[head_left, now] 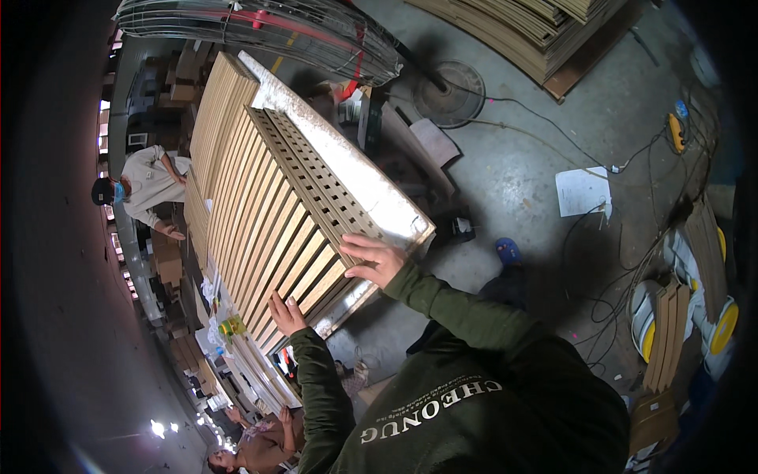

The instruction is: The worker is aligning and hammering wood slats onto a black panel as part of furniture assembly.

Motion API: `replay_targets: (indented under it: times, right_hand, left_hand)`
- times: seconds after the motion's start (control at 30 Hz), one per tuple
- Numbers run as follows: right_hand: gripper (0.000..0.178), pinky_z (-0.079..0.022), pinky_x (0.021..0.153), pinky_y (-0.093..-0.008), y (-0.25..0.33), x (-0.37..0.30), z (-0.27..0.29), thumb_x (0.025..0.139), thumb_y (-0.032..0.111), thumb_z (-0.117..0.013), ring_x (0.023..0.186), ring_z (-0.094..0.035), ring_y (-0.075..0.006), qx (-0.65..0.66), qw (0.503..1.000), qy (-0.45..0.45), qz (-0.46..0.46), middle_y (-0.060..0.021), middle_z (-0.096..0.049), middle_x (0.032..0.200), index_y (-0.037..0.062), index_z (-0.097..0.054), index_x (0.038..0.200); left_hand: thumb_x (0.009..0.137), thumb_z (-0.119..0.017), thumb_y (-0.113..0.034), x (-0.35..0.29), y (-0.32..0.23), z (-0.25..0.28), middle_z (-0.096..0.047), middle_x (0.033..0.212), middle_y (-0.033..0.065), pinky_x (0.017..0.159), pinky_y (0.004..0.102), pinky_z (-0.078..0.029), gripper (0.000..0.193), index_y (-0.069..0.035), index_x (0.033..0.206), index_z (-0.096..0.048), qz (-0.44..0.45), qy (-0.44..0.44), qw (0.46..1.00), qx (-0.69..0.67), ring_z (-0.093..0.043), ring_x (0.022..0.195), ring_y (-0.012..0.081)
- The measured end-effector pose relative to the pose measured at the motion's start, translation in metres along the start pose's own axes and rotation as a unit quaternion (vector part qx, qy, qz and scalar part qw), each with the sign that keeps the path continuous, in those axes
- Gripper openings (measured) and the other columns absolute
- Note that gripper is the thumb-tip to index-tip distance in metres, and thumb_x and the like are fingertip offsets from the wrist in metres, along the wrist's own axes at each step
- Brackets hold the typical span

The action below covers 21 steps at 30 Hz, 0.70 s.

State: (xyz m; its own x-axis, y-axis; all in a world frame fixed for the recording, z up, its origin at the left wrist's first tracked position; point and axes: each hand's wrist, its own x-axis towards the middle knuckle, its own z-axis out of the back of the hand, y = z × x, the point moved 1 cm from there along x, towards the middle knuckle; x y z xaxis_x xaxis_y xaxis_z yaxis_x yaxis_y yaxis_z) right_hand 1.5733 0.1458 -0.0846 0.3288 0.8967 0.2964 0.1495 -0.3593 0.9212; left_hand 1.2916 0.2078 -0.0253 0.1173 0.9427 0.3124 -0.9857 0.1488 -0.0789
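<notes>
Here both open hands, left hand (286,314) and right hand (374,259), press flat on the slotted rack's (347,189) wooden slats (276,237).

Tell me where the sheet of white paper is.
In the head view, the white paper lies flat on the concrete floor at right, among loose cables, beyond the slatted wooden panel.

Slatted panels (276,229): stacked on workbench (347,170).
Hands: left hand (286,314) and right hand (373,261) on panels' near end.
Pedestal fan (450,93): floor, beyond the bench.
Paper sheet (583,191): floor, right.
</notes>
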Motion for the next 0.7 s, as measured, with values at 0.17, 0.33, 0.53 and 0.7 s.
replay_targets:
  times: [0.17, 0.33, 0.53, 0.7]
  right_hand:
    - [0.04, -0.035, 0.089, -0.0281, -0.0007, 0.0003, 0.0004, 0.069, 0.017, -0.063, 0.109, -0.041, -0.0209, -0.017, 1.0, -0.001, 0.009, -0.01, -0.045, 0.116, 0.0065, -0.052, 0.106]
    - [0.04, -0.035, 0.089, -0.0286, 0.0018, 0.0018, 0.005, 0.069, 0.017, -0.063, 0.109, -0.041, -0.0212, -0.013, 1.0, 0.006, -0.004, -0.01, -0.044, 0.117, 0.0073, -0.052, 0.106]
    - [0.041, -0.035, 0.089, -0.0295, 0.001, 0.0028, 0.0035, 0.068, 0.016, -0.064, 0.109, -0.041, -0.0225, 0.005, 1.0, 0.012, -0.008, -0.0108, -0.045, 0.116, 0.0065, -0.052, 0.106]
    - [0.041, -0.036, 0.088, -0.0288, 0.0016, 0.0022, -0.0001, 0.068, 0.015, -0.065, 0.108, -0.042, -0.0218, -0.02, 1.0, 0.01, -0.007, -0.0102, -0.046, 0.115, 0.0057, -0.052, 0.106]
  left_hand:
    - [0.081, -0.042, -0.032, -0.0009, -0.0025, 0.0003, -0.033, 0.122, 0.0214, 0.09, 0.0373, -0.028, 0.044, -0.01, 0.119, -0.04, 0.001, 0.001, 1.0, -0.018, -0.034, 0.111, 0.0332]
    - [0.081, -0.041, -0.032, 0.0006, -0.008, 0.0002, -0.033, 0.122, 0.0217, 0.091, 0.0377, -0.028, 0.044, -0.01, 0.119, -0.039, 0.006, 0.004, 1.0, -0.01, -0.033, 0.112, 0.0334]
    - [0.081, -0.041, -0.031, -0.0013, -0.0058, 0.0009, -0.033, 0.121, 0.0223, 0.091, 0.0387, -0.027, 0.044, -0.009, 0.119, -0.039, 0.0, 0.001, 1.0, 0.002, -0.034, 0.111, 0.0342]
    - [0.081, -0.04, -0.035, -0.0006, -0.0029, -0.0012, -0.034, 0.12, 0.0231, 0.09, 0.0396, -0.028, 0.046, -0.009, 0.119, -0.04, -0.002, -0.009, 1.0, 0.011, -0.035, 0.109, 0.0352]
